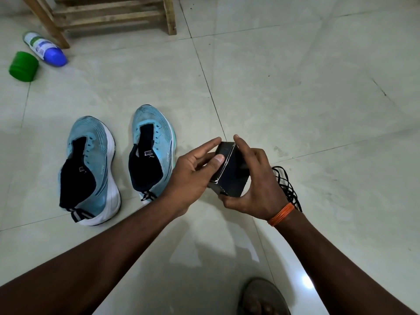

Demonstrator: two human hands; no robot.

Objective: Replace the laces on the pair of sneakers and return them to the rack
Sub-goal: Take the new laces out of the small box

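Both hands [192, 178] grip a box [234, 171] (cardboard, seemingly).

A home, by its looks: pale tiled floor [295, 87], a wooden shoe rack [109, 14] at the far left, and 2 household containers [44, 47] lying beside it.

My forearms [127, 242] reach forward and converge. My left hand [193, 176] pinches one end of the box [234, 171] between thumb and forefinger; my right hand [254, 185] wraps round it, forefinger on top.
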